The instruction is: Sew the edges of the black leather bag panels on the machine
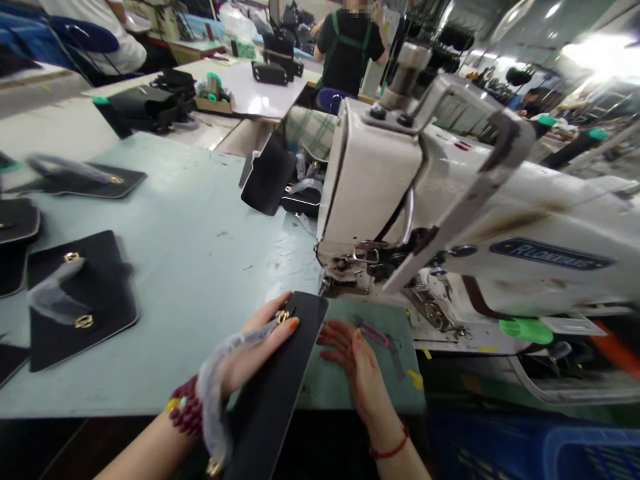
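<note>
The left arm comes up from the bottom and leans to the right. The left hand (253,360) has its thumb lying on the front of a long black piece (283,380), near the top and next to a gold ring (284,316). One finger shows past the far side, so the grip is closed on the piece. A handle (214,380) in clear wrap hangs across this wrist, beside some dark red beads (187,408).

The black piece is in front of the person, slanted, with its top over the table (200,267) and its low end past the table's front edge.

The right arm comes up from the bottom and leans to the left. The right hand (359,373) is open, with its fingers pointing at the edge of the black piece and its thumb sticking up. This grip has hold of nothing. I can't tell if its fingertips touch the edge. A red string (391,448) goes round that wrist. Pink snips (374,333) lie just beside this hand, and the big white sewing machine (377,180) stands behind them.
</note>
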{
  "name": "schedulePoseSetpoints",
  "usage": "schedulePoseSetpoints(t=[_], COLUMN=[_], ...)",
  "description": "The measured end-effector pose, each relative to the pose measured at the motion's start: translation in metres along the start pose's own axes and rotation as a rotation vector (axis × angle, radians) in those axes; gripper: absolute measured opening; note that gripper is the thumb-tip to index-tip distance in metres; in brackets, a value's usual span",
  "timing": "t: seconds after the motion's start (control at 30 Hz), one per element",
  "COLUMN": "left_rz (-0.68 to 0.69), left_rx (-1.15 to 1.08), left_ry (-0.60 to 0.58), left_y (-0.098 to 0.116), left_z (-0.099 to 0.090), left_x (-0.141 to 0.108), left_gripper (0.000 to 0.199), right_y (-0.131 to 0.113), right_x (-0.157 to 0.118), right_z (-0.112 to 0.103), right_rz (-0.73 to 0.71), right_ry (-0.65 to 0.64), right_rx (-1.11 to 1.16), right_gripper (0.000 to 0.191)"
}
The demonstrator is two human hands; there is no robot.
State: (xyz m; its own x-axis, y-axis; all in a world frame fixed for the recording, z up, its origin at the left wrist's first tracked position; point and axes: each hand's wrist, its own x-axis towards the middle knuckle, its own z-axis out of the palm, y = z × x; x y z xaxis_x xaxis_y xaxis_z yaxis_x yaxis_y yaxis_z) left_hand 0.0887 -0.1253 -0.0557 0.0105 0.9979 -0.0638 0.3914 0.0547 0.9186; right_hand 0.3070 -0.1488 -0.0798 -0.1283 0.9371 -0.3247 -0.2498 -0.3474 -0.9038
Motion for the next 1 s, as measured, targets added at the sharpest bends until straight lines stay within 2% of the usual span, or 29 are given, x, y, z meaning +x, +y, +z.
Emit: schedulePoseSetpoints(t=[0.1,0.2,0.27,0.33,0.4,0.47,0.53,0.63,0.73,0.87,1.0], left_rz=[0.071,0.144,0.164,0.115,0.019,0.011,0.135,0.32,0.324,0.349,0.37], left_rx=[0.12,0.172,0.085,-0.114,-0.329,-0.412,-0.326,-0.149,-0.098,-0.169,-0.276], left_ry=[0.075,0.148,0.124,0.03,-0.06,-0.083,-0.107,-0.267,-0.353,-0.386,-0.386], left_y=[-0.005,-0.015,-0.023,-0.029,-0.028,-0.023,-0.014,-0.002,0.001,-0.007,-0.016], left_z=[0.005,0.009,0.003,-0.01,-0.028,-0.043,-0.052,-0.052,-0.047,-0.043,-0.039], left_x=[-0.001,-0.009,-0.016,-0.018,-0.012,0.002,0.02,0.042,0.052,0.054,0.054], left_gripper=[0.085,0.096,0.093,0.085,0.074,0.059,0.038,0.007,0.013,0.018,0.021], right_y=[-0.001,-0.003,-0.003,-0.003,-0.004,-0.006,-0.01,-0.017,-0.024,-0.026,-0.02], right_x=[0.011,0.03,0.04,0.044,0.043,0.041,0.039,0.04,0.045,0.049,0.048], right_z=[0.019,0.041,0.052,0.06,0.064,0.067,0.07,0.071,0.07,0.074,0.082], right_rz=[-0.015,-0.07,-0.048,0.001,0.043,0.086,0.117,0.139,0.173,0.208,0.166], right_ry=[-0.145,-0.131,-0.085,-0.047,-0.025,-0.016,-0.019,-0.016,-0.024,-0.03,0.019], right_rx=[0.073,0.079,0.131,0.188,0.206,0.185,0.159,0.147,0.149,0.21,0.274], right_gripper=[0.062,0.045,0.037,0.035,0.035,0.035,0.035,0.039,0.042,0.04,0.039])
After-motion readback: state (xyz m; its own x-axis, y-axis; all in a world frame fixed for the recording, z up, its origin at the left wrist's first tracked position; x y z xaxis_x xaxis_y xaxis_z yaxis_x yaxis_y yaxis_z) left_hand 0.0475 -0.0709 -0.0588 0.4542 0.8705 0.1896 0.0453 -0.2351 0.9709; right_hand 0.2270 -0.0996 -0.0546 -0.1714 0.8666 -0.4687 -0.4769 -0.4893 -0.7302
